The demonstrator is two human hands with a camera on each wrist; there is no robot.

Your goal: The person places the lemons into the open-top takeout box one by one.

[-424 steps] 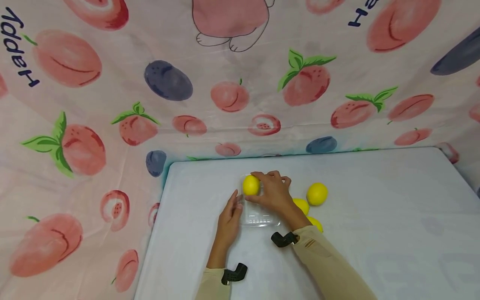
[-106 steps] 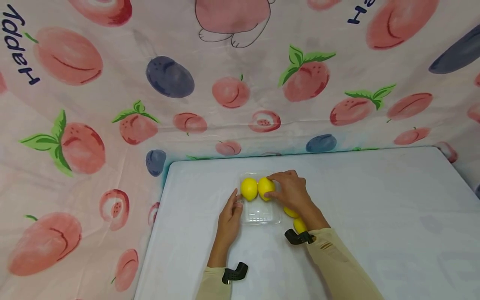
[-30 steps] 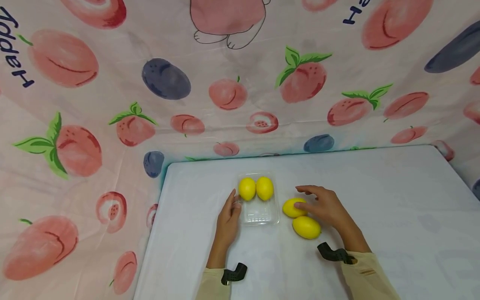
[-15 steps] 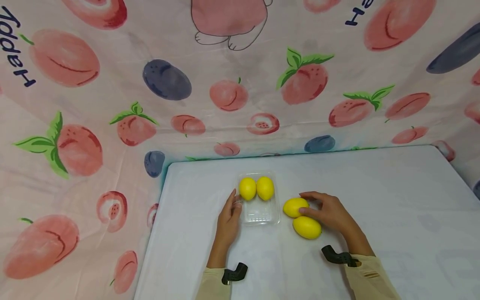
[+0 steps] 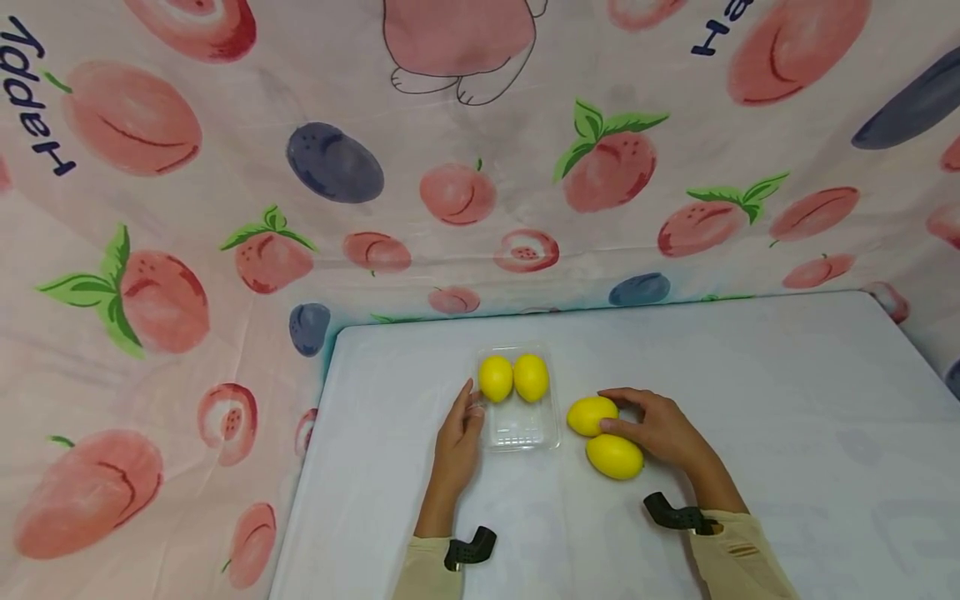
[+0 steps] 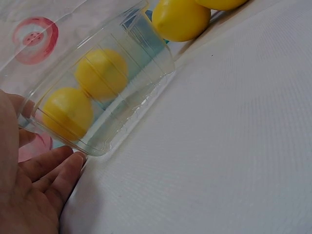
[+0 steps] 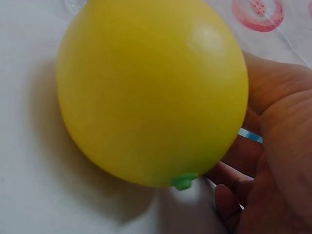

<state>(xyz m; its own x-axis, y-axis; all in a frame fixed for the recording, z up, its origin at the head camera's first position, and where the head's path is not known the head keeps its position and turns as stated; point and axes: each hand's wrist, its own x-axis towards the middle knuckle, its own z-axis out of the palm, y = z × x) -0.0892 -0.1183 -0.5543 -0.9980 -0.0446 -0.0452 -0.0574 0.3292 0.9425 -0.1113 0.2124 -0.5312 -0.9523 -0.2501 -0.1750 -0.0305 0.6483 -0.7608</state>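
**Right hand closes round the far loose lemon, beside the tray**

Nearest the person, two sleeved forearms reach out over the white table [image 5: 750,400]. The nearer loose lemon [image 5: 614,456] lies untouched just in front of the right hand [image 5: 660,432], its long axis running left to right. Just beyond it, touching or nearly so, lies the far loose lemon [image 5: 592,416], also lengthwise left to right; the right hand's fingers [image 5: 618,393] curl over it from the right and its thumb presses the near side. The right wrist view fills with that lemon [image 7: 151,92], the palm cupped behind it.

To the left, the left hand [image 5: 459,429] rests with straight, relaxed fingers against the left wall of the clear plastic tray [image 5: 521,433]. The tray lies left of the gripped lemon, slightly apart, and the right hand is the closer one to that fruit. In the tray's far half sit two lemons [image 5: 513,377] side by side; its near half holds nothing. Beyond the table hangs a fruit-printed cloth [image 5: 480,167].
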